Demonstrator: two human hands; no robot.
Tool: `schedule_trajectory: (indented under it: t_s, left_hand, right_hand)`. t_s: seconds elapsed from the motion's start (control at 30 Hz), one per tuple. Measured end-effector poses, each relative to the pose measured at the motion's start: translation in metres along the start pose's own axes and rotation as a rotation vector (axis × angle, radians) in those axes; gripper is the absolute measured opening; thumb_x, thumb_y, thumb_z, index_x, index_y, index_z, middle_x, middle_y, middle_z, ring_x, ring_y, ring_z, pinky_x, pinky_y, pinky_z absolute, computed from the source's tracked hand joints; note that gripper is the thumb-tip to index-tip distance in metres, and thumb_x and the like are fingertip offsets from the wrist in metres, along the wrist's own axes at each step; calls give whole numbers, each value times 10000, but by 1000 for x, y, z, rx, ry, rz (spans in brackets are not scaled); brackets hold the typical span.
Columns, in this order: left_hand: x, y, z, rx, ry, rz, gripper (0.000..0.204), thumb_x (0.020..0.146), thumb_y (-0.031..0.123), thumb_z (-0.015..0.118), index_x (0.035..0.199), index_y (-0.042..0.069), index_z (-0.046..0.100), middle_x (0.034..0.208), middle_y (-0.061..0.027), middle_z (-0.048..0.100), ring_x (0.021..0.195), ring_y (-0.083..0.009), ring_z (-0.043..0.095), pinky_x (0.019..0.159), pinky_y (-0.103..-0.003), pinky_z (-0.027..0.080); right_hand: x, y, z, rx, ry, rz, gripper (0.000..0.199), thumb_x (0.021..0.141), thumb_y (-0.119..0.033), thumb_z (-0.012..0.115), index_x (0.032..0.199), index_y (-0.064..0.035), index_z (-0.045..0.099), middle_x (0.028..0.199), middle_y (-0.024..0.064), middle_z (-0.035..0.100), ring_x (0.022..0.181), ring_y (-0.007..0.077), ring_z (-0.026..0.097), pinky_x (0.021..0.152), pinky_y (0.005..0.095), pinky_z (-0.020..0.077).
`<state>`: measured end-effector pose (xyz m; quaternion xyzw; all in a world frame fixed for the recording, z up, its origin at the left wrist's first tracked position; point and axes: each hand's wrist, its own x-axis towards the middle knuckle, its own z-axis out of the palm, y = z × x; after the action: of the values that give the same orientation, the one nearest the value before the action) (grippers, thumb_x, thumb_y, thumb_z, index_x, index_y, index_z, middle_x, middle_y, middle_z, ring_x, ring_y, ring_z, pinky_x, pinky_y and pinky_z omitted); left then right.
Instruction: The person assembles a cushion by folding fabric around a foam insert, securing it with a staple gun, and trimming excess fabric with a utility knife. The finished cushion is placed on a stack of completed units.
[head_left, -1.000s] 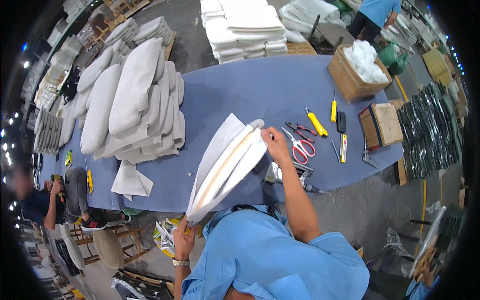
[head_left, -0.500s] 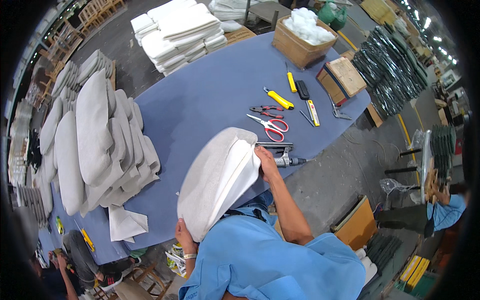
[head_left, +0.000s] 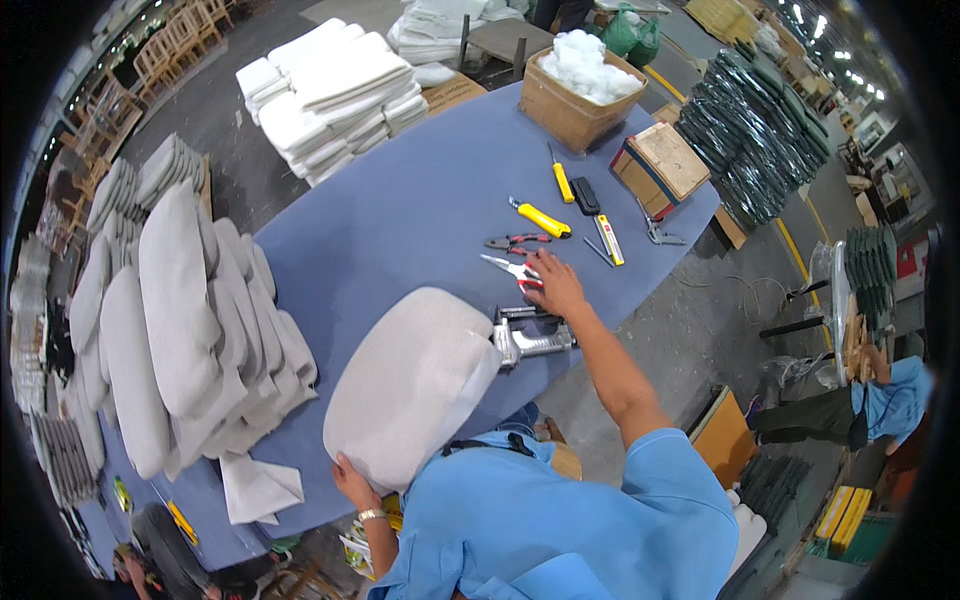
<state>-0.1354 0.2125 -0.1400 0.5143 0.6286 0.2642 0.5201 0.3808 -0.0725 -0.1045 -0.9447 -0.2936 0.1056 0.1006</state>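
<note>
A grey fabric-covered seat cushion [head_left: 405, 385] lies at the table's near edge, its grey face up and a pale strip along its right side. At its lower left corner, my left hand [head_left: 357, 485] grips the edge. My right hand [head_left: 558, 285] is over the red handles of a pair of scissors [head_left: 523, 272], fingers apart and touching them; the hand partly hides the handles, and the blades point left. Just below that hand, a silver staple gun [head_left: 530, 340] rests against the cushion's right side. Beyond the scissors are red-and-black pliers [head_left: 517, 242].
Yellow cutters [head_left: 541, 217], a yellow-handled screwdriver [head_left: 560, 178] and a black case [head_left: 584, 195] lie farther back. A box of white stuffing [head_left: 580, 105] and a smaller carton [head_left: 660, 165] stand behind. Grey cushions [head_left: 180, 300] pile up at left. Co-workers are at both sides.
My right hand has let go of the cushion and moved up onto the scissors. The cushion has been lowered and turned flatter, grey face up. My left hand still holds its corner.
</note>
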Motion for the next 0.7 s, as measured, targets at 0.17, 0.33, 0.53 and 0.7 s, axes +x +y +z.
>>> schedule_trajectory:
  t_s: [0.17, 0.33, 0.53, 0.7]
  left_hand:
    - [-9, 17, 4, 87, 28, -10, 686, 1061, 428, 535, 1443, -136, 457, 1449, -255, 545, 1254, -309, 569, 1078, -399, 435]
    - [-10, 25, 6, 51, 0, -63, 652, 1078, 423, 495, 1451, -111, 464, 1443, -249, 549, 1245, -324, 573, 1072, -417, 443]
    - [-7, 20, 6, 94, 85, -152, 660, 1078, 443, 482, 1465, -91, 451, 1448, -242, 544, 1247, -335, 573, 1068, -421, 456]
    - [-10, 18, 5, 37, 97, -147, 683, 1067, 476, 485, 1450, -89, 462, 1440, -231, 552, 1240, -334, 576, 1062, -425, 463]
  right_hand:
    - [10, 24, 18, -120, 23, -167, 819, 921, -633, 606, 1609, -292, 324, 1698, 107, 237, 1554, 319, 246, 1232, 583, 228]
    - [27, 19, 8, -144, 100, -182, 843, 903, -719, 569, 1566, -219, 425, 1681, 117, 273, 1524, 344, 303, 1220, 564, 262]
    - [21, 34, 5, 17, 25, -237, 737, 776, -331, 761, 1443, -124, 526, 1624, 144, 360, 1400, 332, 453, 1152, 504, 366]
    - [52, 19, -25, -37, 229, -409, 683, 726, -314, 807, 1336, -117, 574, 1548, 132, 446, 1304, 315, 524, 1064, 489, 426]
